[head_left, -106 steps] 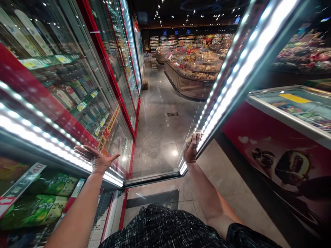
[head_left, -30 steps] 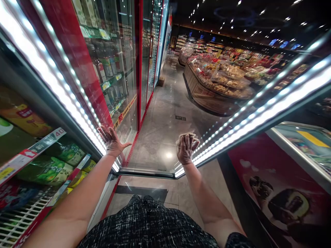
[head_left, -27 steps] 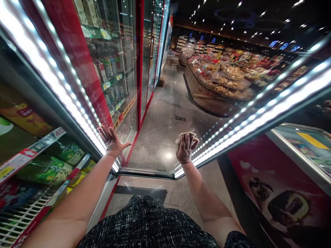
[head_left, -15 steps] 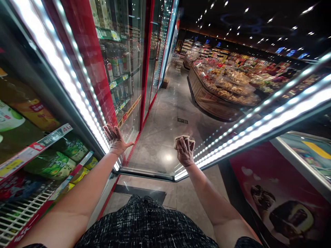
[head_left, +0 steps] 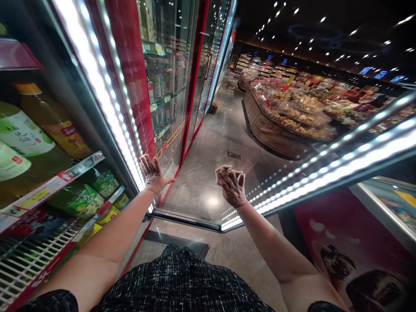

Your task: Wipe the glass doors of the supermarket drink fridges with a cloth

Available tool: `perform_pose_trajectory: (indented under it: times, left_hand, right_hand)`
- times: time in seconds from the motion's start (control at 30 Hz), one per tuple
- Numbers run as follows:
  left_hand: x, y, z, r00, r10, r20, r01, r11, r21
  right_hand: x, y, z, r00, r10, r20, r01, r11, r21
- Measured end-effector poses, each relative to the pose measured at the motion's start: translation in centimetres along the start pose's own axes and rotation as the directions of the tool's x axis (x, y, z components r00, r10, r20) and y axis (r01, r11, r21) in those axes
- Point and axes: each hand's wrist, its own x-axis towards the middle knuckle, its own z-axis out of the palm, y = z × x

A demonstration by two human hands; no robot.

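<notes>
An open glass cooler door point(head_left: 201, 186) swings out in front of me, with bright light strips along its frame. My left hand point(head_left: 152, 173) lies flat and open against the lit door post near the hinge. My right hand point(head_left: 232, 187) presses a crumpled pale cloth point(head_left: 224, 170) against the inside of the glass, fingers curled over it. The cooler shelves to my left hold green drink packs point(head_left: 78, 199) and large bottles point(head_left: 19, 134).
A row of closed red-framed cooler doors point(head_left: 172, 86) runs along the left of the aisle. A chest freezer point(head_left: 386, 203) with a red front stands at the right. A curved display counter of packaged goods point(head_left: 286, 117) sits farther down the tiled floor.
The view has tilted upward. My right hand with the cloth has slid left and slightly up across the glass, away from the door's lit edge. My left hand stays on the post.
</notes>
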Motion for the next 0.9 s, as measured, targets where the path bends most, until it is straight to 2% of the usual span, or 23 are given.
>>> perform_pose_trajectory:
  times: [0.1,0.27,0.37,0.5,0.57,0.63,0.8,0.9]
  left_hand:
    - [0.0,0.1,-0.3,1.000,0.002,0.015,-0.002,1.000,0.011]
    - [-0.2,0.0,-0.7,0.999,0.029,0.016,-0.029,0.999,0.020]
    - [-0.5,-0.1,-1.0,0.998,0.054,0.022,-0.055,0.998,0.018]
    - [-0.7,-0.3,-1.1,0.997,0.082,0.002,-0.082,0.997,-0.005]
    - [-0.8,-0.3,-1.1,0.997,0.076,-0.007,-0.076,0.997,-0.024]
    - [-0.8,-0.4,-1.2,0.997,0.075,-0.013,-0.075,0.996,-0.037]
    - [-1.0,-0.7,-1.6,0.992,0.118,-0.034,-0.120,0.992,-0.047]
    - [-1.1,-0.9,-1.8,0.988,0.151,-0.036,-0.152,0.988,-0.039]
  right_hand:
    - [1.2,0.0,0.6,0.999,-0.004,-0.042,0.005,0.999,0.038]
    - [-1.5,-2.0,2.4,0.988,-0.143,0.052,0.134,0.979,0.151]
    - [-1.7,-2.7,2.3,0.977,-0.198,0.073,0.183,0.968,0.172]
    - [1.4,-2.6,1.4,0.990,-0.075,0.118,0.056,0.987,0.151]
    - [2.7,-2.9,1.5,0.994,-0.003,0.107,-0.011,0.991,0.134]
    - [3.1,-3.7,2.1,0.997,0.010,0.083,-0.021,0.990,0.137]
    - [1.3,-6.2,3.2,0.985,-0.161,0.056,0.148,0.971,0.186]
    - [1.8,-6.5,2.8,0.979,-0.176,0.099,0.152,0.965,0.212]
